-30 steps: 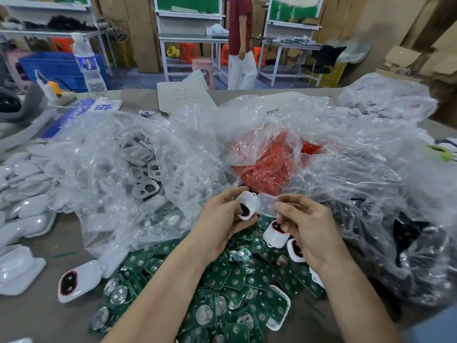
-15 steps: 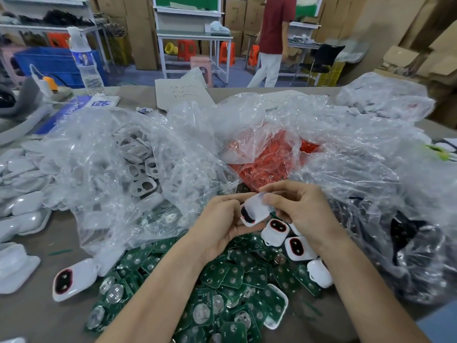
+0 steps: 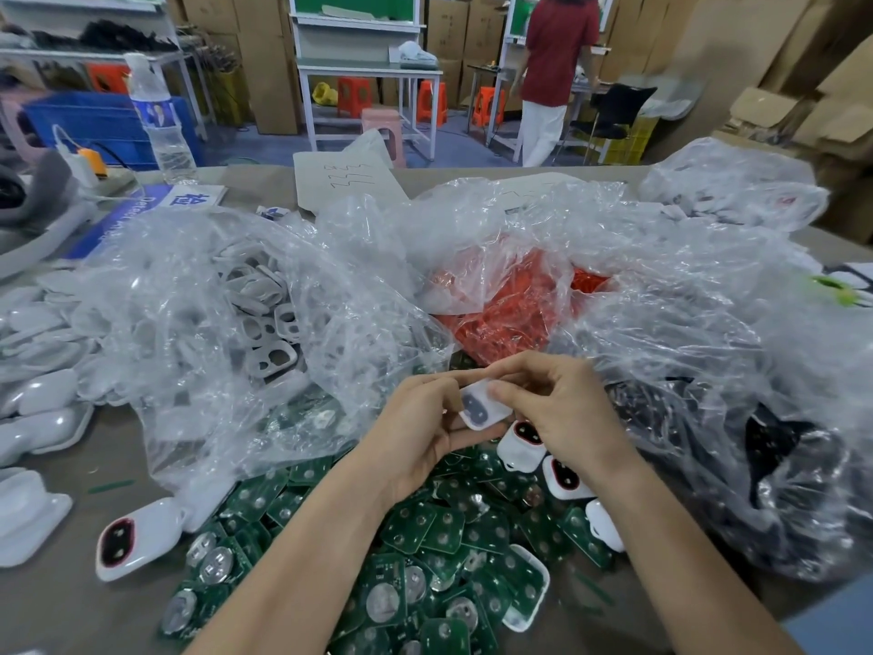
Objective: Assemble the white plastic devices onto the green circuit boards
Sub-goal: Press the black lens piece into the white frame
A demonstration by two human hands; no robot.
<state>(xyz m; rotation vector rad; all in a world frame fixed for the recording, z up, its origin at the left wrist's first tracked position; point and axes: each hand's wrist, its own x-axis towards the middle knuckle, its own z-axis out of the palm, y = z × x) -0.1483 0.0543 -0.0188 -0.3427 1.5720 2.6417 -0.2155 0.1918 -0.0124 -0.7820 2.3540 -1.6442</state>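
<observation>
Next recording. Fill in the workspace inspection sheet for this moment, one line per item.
Surface: grey table, mostly covered by parts and bags.
Job's things: white device with a dark window, held above a pile of green circuit boards; red-rimmed devices lie by the right wrist.
Clutter: clear bags of white frames, red parts and dark parts; white shells at left; water bottle.
Grippers: left hand and right hand both grip the white device.
Cables: white cable at far left.
Surroundings: workbench, cardboard boxes, orange stools, person in a red shirt.
</observation>
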